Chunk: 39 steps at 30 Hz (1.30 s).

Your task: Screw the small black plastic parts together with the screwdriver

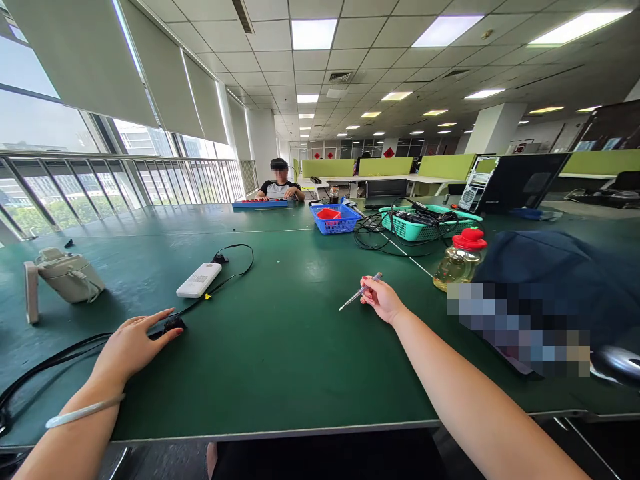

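Right hand (382,300) with slim screwdriver (355,296)

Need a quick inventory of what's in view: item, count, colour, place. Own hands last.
table: 1, green, foreground
lidded cup: 1, off-white, left
oblong device: 1, white, left of centre
connector: 1, black, near left
cords: count unclear, black, near left
screwdriver-like tool: 1, clear and metallic, centre right
mesh baskets: 2, blue and teal, far side
bottle: 1, clear with red lid, right
cloth item: 1, dark blue, right
co-worker: 1, grey and black top, far side
blinds: several, beige, upper left
ceiling lights: many, white, overhead
bangle: 1, pale, left wrist
left hand: 1, bare, at the connector
right hand: 1, bare, holding the tool
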{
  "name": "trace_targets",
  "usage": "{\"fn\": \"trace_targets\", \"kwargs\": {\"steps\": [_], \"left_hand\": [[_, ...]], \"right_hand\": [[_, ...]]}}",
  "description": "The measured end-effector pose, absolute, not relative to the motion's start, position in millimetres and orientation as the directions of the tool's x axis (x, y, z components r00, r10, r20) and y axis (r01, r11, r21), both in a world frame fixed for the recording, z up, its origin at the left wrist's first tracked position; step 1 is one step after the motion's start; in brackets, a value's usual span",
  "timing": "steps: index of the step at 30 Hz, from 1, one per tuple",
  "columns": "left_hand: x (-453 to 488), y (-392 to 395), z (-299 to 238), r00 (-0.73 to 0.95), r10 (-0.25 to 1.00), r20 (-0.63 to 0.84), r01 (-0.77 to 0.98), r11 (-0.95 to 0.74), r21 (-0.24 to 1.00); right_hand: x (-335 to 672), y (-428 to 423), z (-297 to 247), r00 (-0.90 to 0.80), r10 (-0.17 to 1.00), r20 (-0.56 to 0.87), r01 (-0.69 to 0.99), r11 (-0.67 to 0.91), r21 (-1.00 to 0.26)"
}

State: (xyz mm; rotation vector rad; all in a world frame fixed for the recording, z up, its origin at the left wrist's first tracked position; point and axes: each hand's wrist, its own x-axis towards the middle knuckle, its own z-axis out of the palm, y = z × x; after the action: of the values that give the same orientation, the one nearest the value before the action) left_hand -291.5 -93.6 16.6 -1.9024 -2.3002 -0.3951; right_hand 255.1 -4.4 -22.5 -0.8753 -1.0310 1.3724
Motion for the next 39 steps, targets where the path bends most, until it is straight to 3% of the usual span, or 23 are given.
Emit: {"fn": "trace_targets", "kwargs": {"steps": [3, 10, 19, 23, 26, 32, 39], "left_hand": [[-291, -94, 19, -0.268, 0.941, 0.204, 0.963, 0.264, 0.051], [-292, -96, 24, -0.406, 0.911, 0.068, 0.914, 0.405, 0.028], [-301, -93, 19, -0.385, 0.904, 0.189, 0.923, 0.372, 0.102], [-300, -97, 19, -0.408, 0.819, 0.404, 0.913, 0.367, 0.177], [-292, -95, 19, -0.302, 0.792, 0.53, 0.953, 0.234, 0.194], [-286, -78, 6, 0.085, 0.901, 0.426, 0.975, -0.163, 0.15], [-294, -70, -3, 0.118, 0.908, 0.403, 0.969, -0.194, 0.153]], "right_hand": [[255, -5, -22, -0.071, 0.995, 0.066, -0.341, 0.038, -0.939], [255, -6, -21, -0.088, 0.994, 0.071, -0.338, 0.037, -0.94], [255, -6, -21, -0.093, 0.993, 0.076, -0.33, 0.041, -0.943], [255, -6, -21, -0.089, 0.993, 0.077, -0.328, 0.044, -0.944], [254, -6, -20, -0.088, 0.993, 0.078, -0.332, 0.045, -0.942], [255, -7, -20, -0.087, 0.994, 0.071, -0.339, 0.038, -0.94], [255, -6, -21, -0.093, 0.992, 0.079, -0.337, 0.044, -0.941]]}}
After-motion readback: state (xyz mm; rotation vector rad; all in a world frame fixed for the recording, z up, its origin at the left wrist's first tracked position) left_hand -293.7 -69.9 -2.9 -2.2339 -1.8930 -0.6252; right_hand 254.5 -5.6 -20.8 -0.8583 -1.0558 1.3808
